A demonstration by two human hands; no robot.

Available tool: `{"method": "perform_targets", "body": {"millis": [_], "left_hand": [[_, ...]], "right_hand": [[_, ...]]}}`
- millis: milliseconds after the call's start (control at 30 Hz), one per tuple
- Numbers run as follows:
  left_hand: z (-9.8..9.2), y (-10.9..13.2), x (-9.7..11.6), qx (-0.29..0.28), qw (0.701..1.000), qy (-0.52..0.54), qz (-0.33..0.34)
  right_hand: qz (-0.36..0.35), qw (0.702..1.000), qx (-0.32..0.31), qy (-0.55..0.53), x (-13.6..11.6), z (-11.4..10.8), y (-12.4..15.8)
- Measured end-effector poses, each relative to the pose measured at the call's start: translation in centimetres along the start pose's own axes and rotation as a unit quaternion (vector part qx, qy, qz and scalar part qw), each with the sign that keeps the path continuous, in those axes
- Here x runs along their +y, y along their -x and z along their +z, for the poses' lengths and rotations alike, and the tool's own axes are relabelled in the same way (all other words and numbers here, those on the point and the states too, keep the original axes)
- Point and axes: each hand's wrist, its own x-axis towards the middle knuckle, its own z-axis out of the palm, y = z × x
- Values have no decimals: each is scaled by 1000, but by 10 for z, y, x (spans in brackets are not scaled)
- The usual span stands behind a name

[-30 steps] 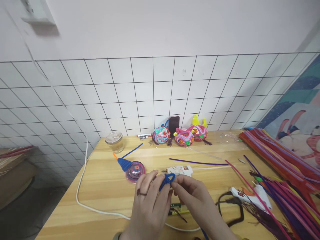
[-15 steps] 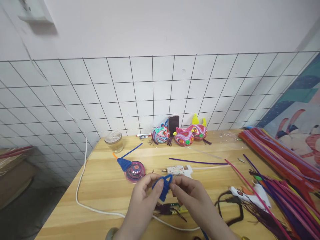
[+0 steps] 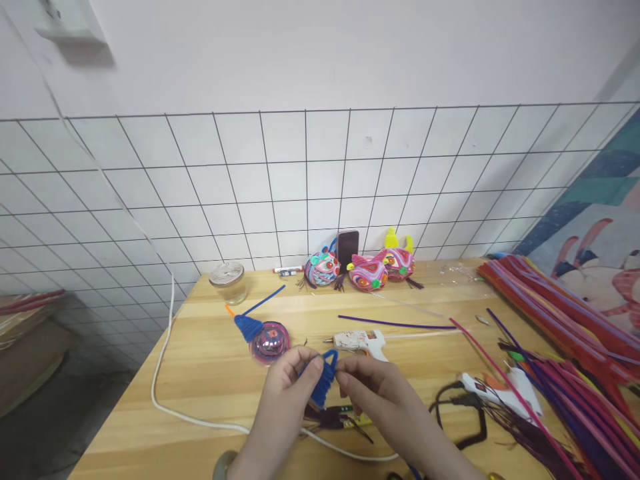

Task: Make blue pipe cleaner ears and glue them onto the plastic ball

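Observation:
Between thumb and fingers, my left hand [image 3: 291, 390] pinches a blue pipe-cleaner piece [image 3: 325, 383], wound into a triangle with an open loop at its top. My right hand [image 3: 377, 390] has its thumb and forefinger closed at the right edge of that piece, by the loop. Just left of my hands lies a round pink and purple coiled piece [image 3: 270, 343] with a shiny dome, and a blue wound triangle [image 3: 247, 328] touches its upper left. Behind my right hand rests a white glue gun [image 3: 360, 341]. Dark threads [image 3: 325, 418] lie below my hands.
Several coiled animal figures [image 3: 367, 273] and a phone [image 3: 347, 250] stand along the wall. A lidded glass jar [image 3: 229, 283] is at the back left. Pipe-cleaner bundles [image 3: 560, 320] and a second glue gun [image 3: 505, 393] lie right. A white cable [image 3: 200, 423] crosses the table.
The blue piece has shifted slightly left and turned, its loop now more upright. My right hand has moved a little left with it, still at its edge.

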Motion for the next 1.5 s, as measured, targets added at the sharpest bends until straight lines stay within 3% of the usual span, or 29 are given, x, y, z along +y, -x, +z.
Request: {"method": "perform_targets", "body": {"millis": [600,1267,1500], "left_hand": [[-1,1,1,5,996,71,-49],[-1,1,-2,-8,995,81,-53],[-3,-1,-5,-47,996,48,-51]], "right_hand": [[30,996,29,-73,2,2,-3],[29,997,38,-66,6,2,-4],[31,996,56,-59,9,0,-4]]}}
